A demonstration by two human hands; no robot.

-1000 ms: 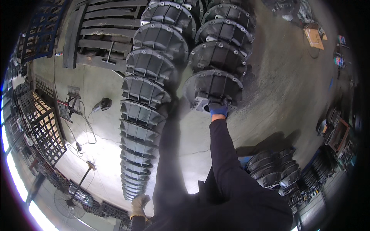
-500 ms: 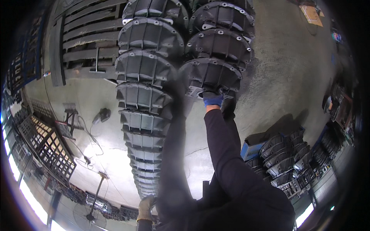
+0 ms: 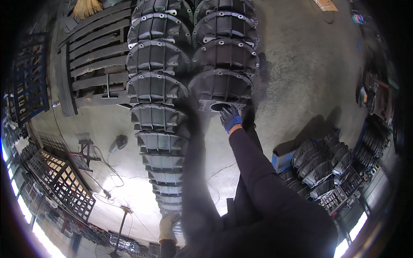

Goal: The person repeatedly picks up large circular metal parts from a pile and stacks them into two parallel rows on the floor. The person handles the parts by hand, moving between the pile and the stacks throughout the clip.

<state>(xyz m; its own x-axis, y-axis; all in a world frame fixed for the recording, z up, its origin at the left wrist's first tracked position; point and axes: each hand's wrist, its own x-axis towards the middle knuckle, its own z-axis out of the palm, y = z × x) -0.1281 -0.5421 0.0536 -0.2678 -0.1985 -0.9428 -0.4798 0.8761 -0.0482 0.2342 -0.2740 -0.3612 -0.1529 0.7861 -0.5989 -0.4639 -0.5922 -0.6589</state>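
Dark cast-metal housings stand in two long rows on the floor, ribbed, with bolt holes along their curved flanges. At the near end of the right row is a housing [image 3: 221,86] with a round opening in its flat lower face. My right hand [image 3: 230,118], in a black and blue glove, reaches to that opening's right edge. Its fingers are stretched out and hold nothing. My left hand [image 3: 168,227], in a tan glove, is low over the near end of the left row [image 3: 162,148]. Its fingertips are mostly hidden, so its grip is unclear.
A slatted wooden pallet [image 3: 99,56] lies left of the rows, with a broom head [image 3: 87,7] beyond it. Cables and a black lattice crate [image 3: 60,182] are at lower left. More housings [image 3: 320,161] and a blue box [image 3: 284,161] stand at right.
My right hand has loosened from the near housing's opening, its fingers now straightened at the rim. The whole view has shifted, and my left hand remains low by the left row.
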